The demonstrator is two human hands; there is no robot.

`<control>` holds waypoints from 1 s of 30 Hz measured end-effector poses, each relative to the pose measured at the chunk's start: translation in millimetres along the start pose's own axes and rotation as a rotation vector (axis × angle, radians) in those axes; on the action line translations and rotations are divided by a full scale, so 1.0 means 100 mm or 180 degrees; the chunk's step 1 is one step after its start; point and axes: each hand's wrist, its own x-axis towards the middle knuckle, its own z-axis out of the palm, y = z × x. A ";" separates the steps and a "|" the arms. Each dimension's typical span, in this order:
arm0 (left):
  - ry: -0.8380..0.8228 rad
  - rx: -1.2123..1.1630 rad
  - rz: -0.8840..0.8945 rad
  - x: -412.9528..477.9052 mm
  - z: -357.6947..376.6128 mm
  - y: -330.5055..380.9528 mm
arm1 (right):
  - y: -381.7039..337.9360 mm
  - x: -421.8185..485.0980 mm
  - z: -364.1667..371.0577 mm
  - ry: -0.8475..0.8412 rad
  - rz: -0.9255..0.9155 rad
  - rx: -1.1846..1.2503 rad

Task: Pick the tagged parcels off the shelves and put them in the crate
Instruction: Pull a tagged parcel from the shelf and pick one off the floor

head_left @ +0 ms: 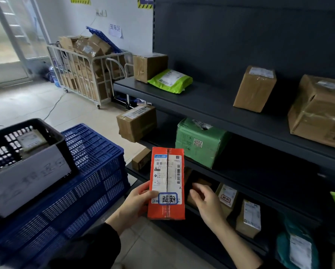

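The left hand (137, 202) grips an orange parcel (167, 183) by its lower left edge, thumb curled across the front just beside a blue-bordered handwritten tag (168, 199) stuck over the shipping label. The parcel is held upright in the air in front of the shelves (221, 105), off any shelf board. The right hand (205, 202) hovers just beside the parcel's right edge, fingers loose and slightly curled, holding nothing. To the left, a black crate (26, 171) with a paper sheet on its front sits on top of stacked blue crates (96, 171), and a small parcel (31, 140) already lies inside it. On the shelves behind stand a green wrapped parcel (199, 142) and a brown box (136, 123). Farther back, a cage trolley (81, 74) is piled with cartons
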 end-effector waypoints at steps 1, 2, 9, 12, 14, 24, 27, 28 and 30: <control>0.0074 -0.0030 0.0015 -0.06 -0.11 -0.01 | -0.04 -0.01 0.06 -0.0056 -0.0036 -0.0078; 0.0161 -0.0063 0.0024 -0.14 -0.24 -0.02 | -0.08 -0.03 0.13 -0.0117 -0.0054 -0.0155; 0.0805 -0.0238 -0.0072 -0.90 -1.32 -0.34 | -0.26 -0.26 0.87 -0.0708 0.0015 -0.0447; 0.1041 -0.0257 -0.0173 -1.29 -1.82 -0.58 | -0.25 -0.44 1.30 -0.0942 0.0155 -0.0478; 0.1181 -0.0277 -0.0213 -1.48 -2.12 -0.76 | -0.19 -0.53 1.59 -0.1045 0.0198 -0.0522; 0.1619 -0.0317 -0.0371 -1.76 -2.98 -1.64 | 0.46 -0.70 2.80 -0.1633 0.0617 -0.0821; 0.1650 -0.0326 -0.0447 -1.63 -3.20 -2.04 | 0.81 -0.64 3.21 -0.1843 0.0675 -0.1084; 0.1660 -0.0347 -0.0465 -1.57 -3.28 -2.19 | 0.95 -0.62 3.36 -0.1896 0.0689 -0.1219; 0.1658 -0.0375 -0.0469 -1.42 -3.43 -2.49 | 1.24 -0.58 3.67 -0.1987 0.0718 -0.1413</control>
